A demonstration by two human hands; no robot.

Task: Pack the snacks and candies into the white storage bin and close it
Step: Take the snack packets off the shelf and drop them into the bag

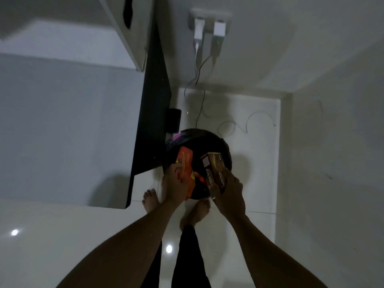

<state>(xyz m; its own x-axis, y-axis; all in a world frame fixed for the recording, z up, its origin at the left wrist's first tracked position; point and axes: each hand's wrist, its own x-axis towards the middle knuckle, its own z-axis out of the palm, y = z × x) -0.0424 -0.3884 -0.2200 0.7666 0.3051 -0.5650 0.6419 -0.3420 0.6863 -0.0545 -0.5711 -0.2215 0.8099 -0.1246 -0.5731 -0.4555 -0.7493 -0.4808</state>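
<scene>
Left hand (174,183) has its grip round an orange packet (186,161), right hand (230,192) round a brown box (215,169), over a black round object (207,140). Packing looks barely begun, and no white bin is identifiable.

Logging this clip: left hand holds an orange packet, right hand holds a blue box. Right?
No: the head view shows the box in the right hand is brown, not blue. The left hand does hold the orange packet.

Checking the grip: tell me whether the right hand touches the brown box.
Touching. Head view: right hand grips the brown box at its lower end.
</scene>
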